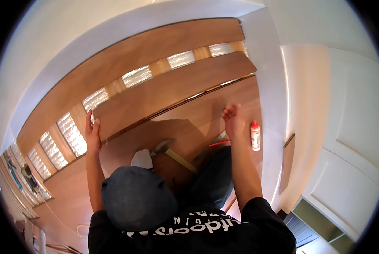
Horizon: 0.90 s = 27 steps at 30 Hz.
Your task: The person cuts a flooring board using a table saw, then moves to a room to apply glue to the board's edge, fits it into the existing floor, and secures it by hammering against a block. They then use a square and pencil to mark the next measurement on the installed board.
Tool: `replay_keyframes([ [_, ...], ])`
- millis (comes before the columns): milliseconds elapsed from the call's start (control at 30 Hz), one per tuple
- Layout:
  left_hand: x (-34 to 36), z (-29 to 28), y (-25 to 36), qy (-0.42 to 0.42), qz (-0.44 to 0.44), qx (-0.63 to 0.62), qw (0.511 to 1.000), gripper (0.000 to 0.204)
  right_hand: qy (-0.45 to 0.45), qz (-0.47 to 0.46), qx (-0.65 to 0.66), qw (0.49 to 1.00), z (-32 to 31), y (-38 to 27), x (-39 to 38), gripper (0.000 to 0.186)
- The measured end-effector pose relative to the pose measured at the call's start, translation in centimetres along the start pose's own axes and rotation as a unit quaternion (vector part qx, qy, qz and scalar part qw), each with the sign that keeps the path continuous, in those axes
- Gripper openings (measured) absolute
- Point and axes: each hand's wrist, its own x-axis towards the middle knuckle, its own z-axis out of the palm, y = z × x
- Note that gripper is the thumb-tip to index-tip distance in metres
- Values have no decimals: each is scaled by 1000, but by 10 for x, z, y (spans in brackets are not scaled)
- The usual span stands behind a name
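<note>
A long brown floorboard (172, 86) lies at a slant across the floor, with a narrow dark gap along its near edge. My left hand (93, 133) grips its left end, thumb and fingers against the end edge. My right hand (232, 117) hovers over the laid flooring (189, 120) near the right end of the gap, fingers loosely curled and apart, nothing visible in them. Beside my right forearm stands a white glue bottle (255, 136) with a red cap. A hammer (174, 156) lies near my knees, close to a red-edged tool (219, 143) that is partly hidden.
Beyond the board, silvery foil (137, 76) shows between wooden battens (160, 67), with another board (172, 40) along the far wall. A short board piece (287, 163) leans at the right. Tools (27, 172) and a cable (58, 211) lie at the left.
</note>
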Motion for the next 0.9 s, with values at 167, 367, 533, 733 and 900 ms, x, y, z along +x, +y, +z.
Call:
replay_keyframes([
  [167, 16, -16, -19, 47, -13, 154, 987, 38, -115, -271, -416, 860, 115, -38, 26, 37],
  [367, 34, 14, -21, 119, 37, 275, 953, 49, -239, -493, -593, 590, 177, -31, 100, 43],
  [533, 41, 20, -24, 151, 55, 306, 938, 49, -259, -442, -654, 557, 193, -20, 127, 41],
  [733, 52, 29, -33, 165, 107, 304, 932, 49, -126, -492, -549, 664, 133, -15, 109, 31],
  [900, 46, 30, -20, 160, 53, 408, 897, 49, -62, -568, -556, 603, 91, 26, 101, 34],
])
